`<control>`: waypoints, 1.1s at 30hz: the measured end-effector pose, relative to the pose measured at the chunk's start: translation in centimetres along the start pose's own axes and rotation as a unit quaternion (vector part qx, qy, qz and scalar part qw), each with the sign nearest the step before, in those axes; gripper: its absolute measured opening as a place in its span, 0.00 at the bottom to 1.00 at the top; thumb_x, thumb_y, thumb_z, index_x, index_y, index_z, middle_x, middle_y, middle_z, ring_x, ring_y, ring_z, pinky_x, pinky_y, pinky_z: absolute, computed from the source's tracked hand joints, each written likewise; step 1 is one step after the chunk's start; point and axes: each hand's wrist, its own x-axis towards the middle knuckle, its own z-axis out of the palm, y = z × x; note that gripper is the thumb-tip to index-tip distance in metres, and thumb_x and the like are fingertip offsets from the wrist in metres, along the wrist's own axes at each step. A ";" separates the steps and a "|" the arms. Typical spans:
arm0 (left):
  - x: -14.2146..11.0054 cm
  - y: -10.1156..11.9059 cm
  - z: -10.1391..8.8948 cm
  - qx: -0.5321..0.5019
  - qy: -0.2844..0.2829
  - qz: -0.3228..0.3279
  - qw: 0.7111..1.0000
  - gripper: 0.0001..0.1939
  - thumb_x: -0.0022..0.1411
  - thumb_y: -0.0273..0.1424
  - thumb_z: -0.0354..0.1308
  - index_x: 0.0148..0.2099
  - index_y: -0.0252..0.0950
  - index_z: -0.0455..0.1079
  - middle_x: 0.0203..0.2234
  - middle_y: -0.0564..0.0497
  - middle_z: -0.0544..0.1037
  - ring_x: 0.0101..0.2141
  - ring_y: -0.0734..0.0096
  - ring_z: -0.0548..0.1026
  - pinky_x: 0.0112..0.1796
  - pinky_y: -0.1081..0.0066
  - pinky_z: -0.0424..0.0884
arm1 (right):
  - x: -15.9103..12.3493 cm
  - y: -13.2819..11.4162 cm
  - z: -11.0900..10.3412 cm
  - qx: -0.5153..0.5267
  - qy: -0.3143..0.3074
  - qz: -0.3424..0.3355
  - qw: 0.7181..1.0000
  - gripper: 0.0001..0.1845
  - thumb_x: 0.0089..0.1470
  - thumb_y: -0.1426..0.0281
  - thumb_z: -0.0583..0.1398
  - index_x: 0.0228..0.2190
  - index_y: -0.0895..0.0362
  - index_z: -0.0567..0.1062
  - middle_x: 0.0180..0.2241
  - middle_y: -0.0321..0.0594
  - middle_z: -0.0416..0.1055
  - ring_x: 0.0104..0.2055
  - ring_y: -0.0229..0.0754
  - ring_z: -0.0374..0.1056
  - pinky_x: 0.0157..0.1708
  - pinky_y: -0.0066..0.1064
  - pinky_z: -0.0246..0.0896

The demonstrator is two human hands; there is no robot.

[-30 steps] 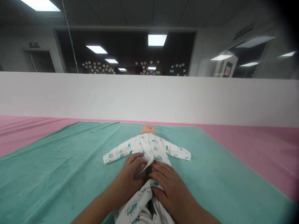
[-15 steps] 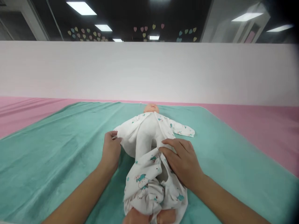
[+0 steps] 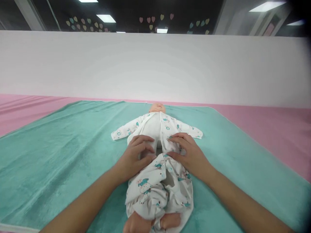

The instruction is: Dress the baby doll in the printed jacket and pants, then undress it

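Note:
A baby doll (image 3: 157, 107) lies on its back on a teal blanket (image 3: 60, 152), head away from me. It wears a white printed romper (image 3: 155, 181), partly undone so a white layer shows at the chest. Its bare feet (image 3: 155, 223) stick out near the bottom edge. My left hand (image 3: 136, 157) rests on the doll's belly with fingers curled on the left flap of the romper. My right hand (image 3: 188, 153) presses the right flap, fingers bent over the cloth. The two sleeves lie spread out to either side.
The blanket lies on a pink sheet (image 3: 267, 129). A low white wall (image 3: 155, 64) runs across behind it. Above it a dark window with pastel heart stickers (image 3: 155, 17) and ceiling lights show.
The view has tilted down. My left hand pulled the left flap out to the side, then came back onto the doll's belly. My right hand slid a little up the right flap.

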 end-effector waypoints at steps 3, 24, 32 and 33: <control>-0.1 0.3 -0.4 -0.007 -0.107 0.030 0.994 0.07 0.54 0.38 0.60 0.34 0.42 0.72 0.55 0.53 0.63 0.60 0.56 0.50 0.57 0.57 0.53 | 0.0 -0.3 -0.3 0.006 -0.021 0.017 1.000 0.15 0.51 0.61 0.59 0.42 0.49 0.71 0.45 0.38 0.64 0.43 0.42 0.64 0.39 0.34 0.62; -0.4 0.7 1.0 0.006 0.069 -0.018 0.997 0.06 0.59 0.33 0.54 0.31 0.38 0.66 0.45 0.48 0.71 0.50 0.62 0.65 0.51 0.59 0.62 | 0.5 0.9 -1.9 -0.032 0.025 0.010 0.999 0.08 0.55 0.70 0.51 0.33 0.55 0.70 0.34 0.39 0.69 0.36 0.41 0.63 0.36 0.33 0.58; -0.2 0.4 -1.3 -0.087 -0.100 -0.062 0.989 0.14 0.61 0.37 0.50 0.29 0.40 0.72 0.56 0.54 0.63 0.61 0.57 0.50 0.58 0.53 0.52 | -0.3 -0.5 -1.7 0.194 -0.219 0.089 0.952 0.14 0.51 0.61 0.56 0.22 0.58 0.71 0.22 0.33 0.65 0.25 0.34 0.58 0.24 0.25 0.52; -0.2 0.5 -1.6 -0.085 -0.128 -0.056 0.986 0.11 0.60 0.36 0.51 0.31 0.41 0.73 0.58 0.54 0.61 0.62 0.56 0.48 0.57 0.52 0.53 | -0.3 -0.5 -1.8 0.196 -0.230 0.089 0.949 0.13 0.51 0.62 0.56 0.22 0.58 0.71 0.22 0.33 0.65 0.25 0.34 0.58 0.24 0.25 0.53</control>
